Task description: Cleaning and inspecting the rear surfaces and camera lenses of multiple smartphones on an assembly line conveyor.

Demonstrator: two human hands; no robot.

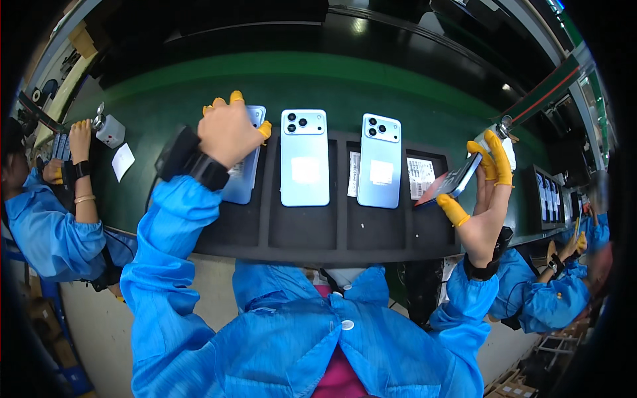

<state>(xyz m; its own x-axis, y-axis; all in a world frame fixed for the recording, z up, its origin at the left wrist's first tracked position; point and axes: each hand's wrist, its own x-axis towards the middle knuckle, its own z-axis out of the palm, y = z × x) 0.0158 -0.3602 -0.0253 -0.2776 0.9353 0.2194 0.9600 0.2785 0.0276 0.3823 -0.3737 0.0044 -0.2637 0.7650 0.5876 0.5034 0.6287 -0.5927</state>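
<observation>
Four yellow-tipped fingers aside, my left hand (227, 136) is closed over the upper part of the leftmost light-blue smartphone (245, 182), thumb at its right edge; the palm hides much of it. My right hand (483, 222), also in yellow finger cots, grips another smartphone (454, 180) by its edges, tilted up with its lit screen partly showing. Between my hands lie two light-blue phones, one left of centre (304, 147) and one right of centre (380, 154). Both rest back side up on a black compartment tray (302, 229), each with a white label.
Printed labels (420, 178) lie in the tray's right compartments. A white dispenser bottle (111, 131) and a paper slip (123, 161) stand and lie at the left on the green table (199, 79). Co-workers sit at the left (56, 225) and right (544, 292).
</observation>
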